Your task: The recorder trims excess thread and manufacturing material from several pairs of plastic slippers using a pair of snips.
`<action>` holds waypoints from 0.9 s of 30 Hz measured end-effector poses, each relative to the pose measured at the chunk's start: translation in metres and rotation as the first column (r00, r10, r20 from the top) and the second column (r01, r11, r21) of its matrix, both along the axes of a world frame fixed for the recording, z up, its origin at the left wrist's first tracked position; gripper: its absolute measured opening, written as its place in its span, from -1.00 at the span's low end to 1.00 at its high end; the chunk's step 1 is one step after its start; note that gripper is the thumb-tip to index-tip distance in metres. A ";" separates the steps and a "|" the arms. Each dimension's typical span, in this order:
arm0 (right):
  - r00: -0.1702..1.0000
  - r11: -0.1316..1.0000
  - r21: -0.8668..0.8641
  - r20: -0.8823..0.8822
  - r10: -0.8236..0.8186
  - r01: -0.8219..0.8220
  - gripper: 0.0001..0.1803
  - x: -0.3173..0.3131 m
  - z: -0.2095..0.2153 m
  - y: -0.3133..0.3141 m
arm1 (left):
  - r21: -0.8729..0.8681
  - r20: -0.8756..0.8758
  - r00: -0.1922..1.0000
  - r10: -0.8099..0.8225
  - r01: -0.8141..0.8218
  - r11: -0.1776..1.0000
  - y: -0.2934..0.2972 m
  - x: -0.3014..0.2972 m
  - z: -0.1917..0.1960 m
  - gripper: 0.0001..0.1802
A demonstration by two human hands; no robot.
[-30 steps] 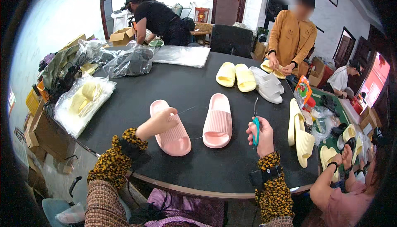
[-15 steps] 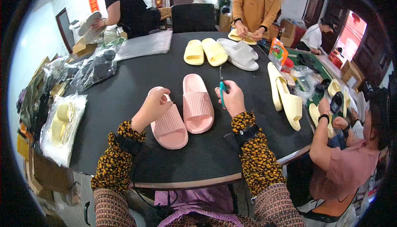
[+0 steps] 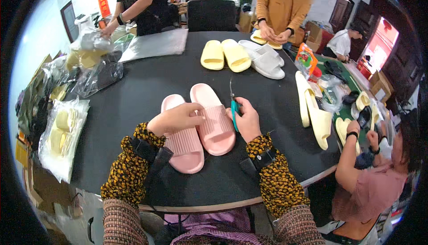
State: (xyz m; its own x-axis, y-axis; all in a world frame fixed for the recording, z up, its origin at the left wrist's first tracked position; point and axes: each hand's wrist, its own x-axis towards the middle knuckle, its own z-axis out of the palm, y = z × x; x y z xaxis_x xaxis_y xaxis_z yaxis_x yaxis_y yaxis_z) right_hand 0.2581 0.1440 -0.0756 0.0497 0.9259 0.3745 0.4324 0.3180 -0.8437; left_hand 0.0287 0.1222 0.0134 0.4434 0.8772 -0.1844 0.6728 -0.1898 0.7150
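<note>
A pair of pink slides lies side by side on the black table: the left pink slide (image 3: 187, 149) and the right pink slide (image 3: 218, 131), both with ribbed straps. My left hand (image 3: 176, 119) reaches across the left slide. Its thumb and fingers are pinched together at the inner edge of the right slide's strap; what is between them is too small to tell. Just right of that slide, my right hand (image 3: 247, 119) grips scissors (image 3: 235, 111) by their teal handles, the thin blades pointing away from me.
Yellow slides (image 3: 225, 56) and grey slides (image 3: 264, 60) stand at the back; cream slides (image 3: 315, 113) lie to the right. Bagged slides (image 3: 62, 133) and a plastic sheet stack (image 3: 156, 45) are on the left. Co-workers handle footwear at the far side and the right.
My left hand has moved right, from the left slide to the right slide's strap. The scissors have come closer to that slide. At far left, a co-worker has lowered bagged footwear onto the pile.
</note>
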 end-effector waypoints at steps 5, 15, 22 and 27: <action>0.994 0.996 0.012 -0.065 0.087 -0.087 -0.44 -0.002 0.004 -0.008 | -0.044 0.106 0.989 -0.103 0.108 0.993 -0.021 -0.004 -0.002 -0.54; 0.921 0.974 -0.009 -0.327 0.211 -0.227 -0.51 -0.018 0.024 -0.032 | -0.125 0.341 0.894 0.291 -0.263 0.957 -0.077 -0.053 0.005 -0.65; 0.811 0.930 -0.035 -0.502 0.300 -0.366 -0.47 -0.024 0.024 -0.034 | -0.240 0.626 0.652 0.427 -0.360 0.902 -0.077 -0.037 -0.007 -0.60; 0.889 0.913 -0.046 -0.254 0.381 -0.404 -0.43 -0.021 0.016 -0.028 | 0.070 0.392 0.885 0.253 -0.302 0.951 -0.056 -0.039 -0.040 -0.64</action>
